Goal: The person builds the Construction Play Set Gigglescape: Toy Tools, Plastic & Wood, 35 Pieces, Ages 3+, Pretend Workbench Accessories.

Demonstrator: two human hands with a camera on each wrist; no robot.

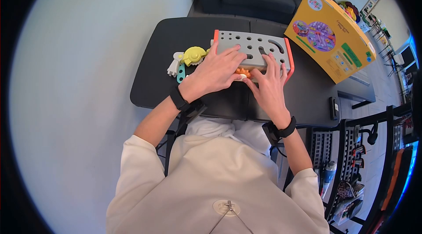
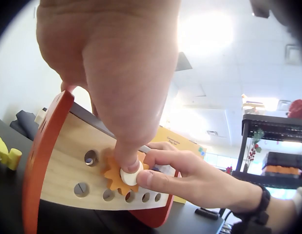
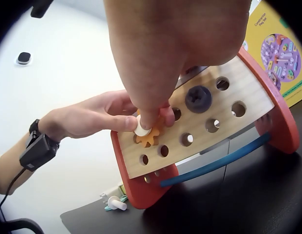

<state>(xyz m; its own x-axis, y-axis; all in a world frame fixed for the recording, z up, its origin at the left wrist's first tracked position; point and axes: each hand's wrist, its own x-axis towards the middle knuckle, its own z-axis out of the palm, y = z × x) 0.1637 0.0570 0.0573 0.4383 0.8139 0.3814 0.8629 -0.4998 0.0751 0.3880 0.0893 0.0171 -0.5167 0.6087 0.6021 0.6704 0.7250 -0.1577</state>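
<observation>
A toy workbench (image 1: 250, 40) with a grey holed top, a wooden front panel and red ends stands on the dark table. On the wooden panel sits an orange gear (image 2: 114, 176) with a round white peg head (image 2: 130, 175) at its centre. My left hand (image 1: 217, 69) lays its fingers over the grey top, and its thumb presses the peg head. My right hand (image 1: 270, 86) pinches at the white peg with thumb and index finger, the index against the gear, while other fingers rest on the top. A dark blue cross-slotted screw (image 3: 198, 99) sticks out of the panel.
Left of the workbench lie a yellow toy saw (image 1: 193, 56), a white piece (image 1: 174, 64) and a teal strip (image 1: 181, 73). A yellow toy box (image 1: 332, 34) stands to the right. A small black object (image 1: 334, 107) lies near the table's right edge, beside a black rack (image 1: 343, 146).
</observation>
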